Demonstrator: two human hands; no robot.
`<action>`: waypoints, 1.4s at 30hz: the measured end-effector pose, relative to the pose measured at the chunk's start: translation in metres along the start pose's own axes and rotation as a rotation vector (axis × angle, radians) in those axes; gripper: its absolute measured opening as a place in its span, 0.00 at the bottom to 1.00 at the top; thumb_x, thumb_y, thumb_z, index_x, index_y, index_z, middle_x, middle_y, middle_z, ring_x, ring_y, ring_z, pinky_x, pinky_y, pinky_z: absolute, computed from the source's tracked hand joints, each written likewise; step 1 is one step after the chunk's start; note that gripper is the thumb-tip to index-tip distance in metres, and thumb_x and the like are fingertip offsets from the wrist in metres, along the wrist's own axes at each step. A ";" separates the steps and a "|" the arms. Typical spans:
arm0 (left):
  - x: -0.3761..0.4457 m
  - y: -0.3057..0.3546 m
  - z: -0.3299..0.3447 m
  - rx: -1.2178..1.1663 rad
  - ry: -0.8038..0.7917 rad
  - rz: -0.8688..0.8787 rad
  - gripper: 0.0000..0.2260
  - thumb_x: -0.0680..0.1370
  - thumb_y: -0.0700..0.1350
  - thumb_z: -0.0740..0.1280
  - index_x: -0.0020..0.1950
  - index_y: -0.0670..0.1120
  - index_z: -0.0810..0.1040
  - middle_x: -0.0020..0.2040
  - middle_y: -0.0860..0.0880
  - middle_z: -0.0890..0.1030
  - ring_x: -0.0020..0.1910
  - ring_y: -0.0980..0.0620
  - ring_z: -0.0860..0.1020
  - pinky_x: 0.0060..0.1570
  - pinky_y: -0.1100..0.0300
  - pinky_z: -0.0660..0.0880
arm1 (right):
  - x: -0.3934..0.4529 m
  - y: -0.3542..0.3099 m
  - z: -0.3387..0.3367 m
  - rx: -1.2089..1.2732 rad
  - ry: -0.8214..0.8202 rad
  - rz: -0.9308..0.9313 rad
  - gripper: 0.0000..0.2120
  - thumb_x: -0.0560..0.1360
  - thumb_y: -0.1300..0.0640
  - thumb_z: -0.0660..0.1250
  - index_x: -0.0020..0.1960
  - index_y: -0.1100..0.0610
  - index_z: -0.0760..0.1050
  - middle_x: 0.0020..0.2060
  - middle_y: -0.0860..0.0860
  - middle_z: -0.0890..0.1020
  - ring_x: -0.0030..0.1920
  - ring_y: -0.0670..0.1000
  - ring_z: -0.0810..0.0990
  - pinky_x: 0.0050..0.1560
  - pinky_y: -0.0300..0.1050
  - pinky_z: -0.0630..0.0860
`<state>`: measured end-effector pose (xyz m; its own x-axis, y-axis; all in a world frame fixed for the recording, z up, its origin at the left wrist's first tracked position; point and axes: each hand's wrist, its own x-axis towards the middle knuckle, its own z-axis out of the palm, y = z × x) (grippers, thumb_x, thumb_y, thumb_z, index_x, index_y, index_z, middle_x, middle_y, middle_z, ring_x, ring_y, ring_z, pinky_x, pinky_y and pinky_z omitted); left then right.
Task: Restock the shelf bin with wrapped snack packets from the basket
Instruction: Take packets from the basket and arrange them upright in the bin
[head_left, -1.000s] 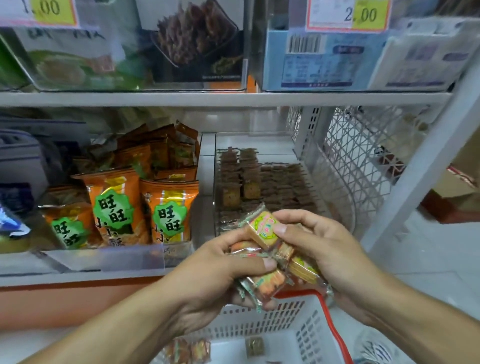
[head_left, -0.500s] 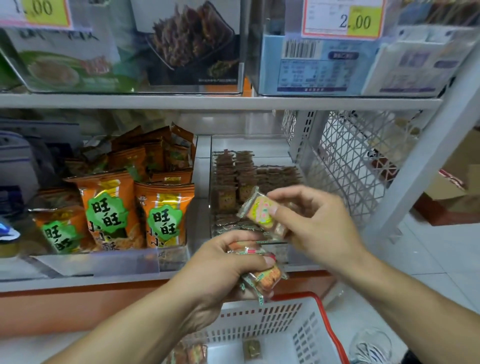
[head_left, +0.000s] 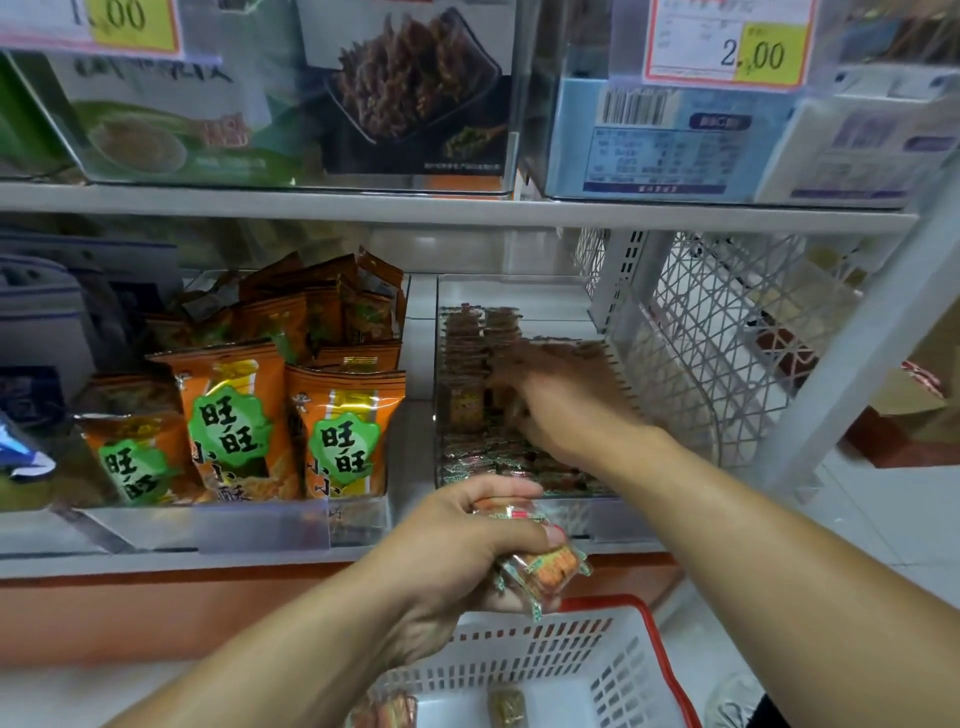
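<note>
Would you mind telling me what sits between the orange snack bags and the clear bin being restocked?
In the head view, only a bare strip of white shelf separates the orange snack bags from the clear bin.

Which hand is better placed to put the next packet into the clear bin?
Right hand: it is already inside the clear plastic shelf bin. Left hand grips the wrapped orange snack packets just below.

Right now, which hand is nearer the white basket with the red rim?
Left. The left hand grips wrapped snack packets just above the basket's far rim. The right hand is up inside the clear shelf bin, well away.
</note>
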<state>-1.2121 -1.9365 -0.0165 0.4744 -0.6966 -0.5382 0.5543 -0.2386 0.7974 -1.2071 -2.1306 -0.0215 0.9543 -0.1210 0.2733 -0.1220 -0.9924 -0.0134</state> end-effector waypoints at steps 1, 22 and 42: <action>0.000 0.000 -0.001 0.000 -0.003 -0.002 0.18 0.71 0.31 0.77 0.59 0.44 0.82 0.46 0.38 0.87 0.46 0.35 0.86 0.42 0.39 0.82 | 0.001 0.002 0.004 0.045 0.010 0.003 0.22 0.73 0.60 0.71 0.65 0.46 0.77 0.65 0.47 0.76 0.53 0.55 0.81 0.49 0.50 0.81; -0.002 0.000 -0.005 -0.101 -0.052 0.027 0.20 0.68 0.34 0.78 0.59 0.44 0.84 0.48 0.36 0.87 0.44 0.33 0.86 0.42 0.39 0.83 | -0.002 0.024 0.020 0.497 -0.120 0.650 0.10 0.73 0.47 0.75 0.33 0.43 0.81 0.37 0.43 0.85 0.38 0.44 0.82 0.36 0.37 0.75; -0.010 0.000 -0.014 -0.165 -0.105 0.103 0.19 0.61 0.39 0.80 0.51 0.46 0.87 0.49 0.37 0.87 0.43 0.37 0.87 0.34 0.48 0.85 | -0.023 -0.009 -0.039 0.981 0.121 0.727 0.19 0.71 0.36 0.73 0.40 0.53 0.83 0.26 0.47 0.81 0.24 0.45 0.80 0.25 0.35 0.71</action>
<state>-1.2071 -1.9205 -0.0151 0.4657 -0.7800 -0.4180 0.6150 -0.0544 0.7866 -1.2383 -2.1179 0.0095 0.7122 -0.7019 -0.0128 -0.3081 -0.2962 -0.9041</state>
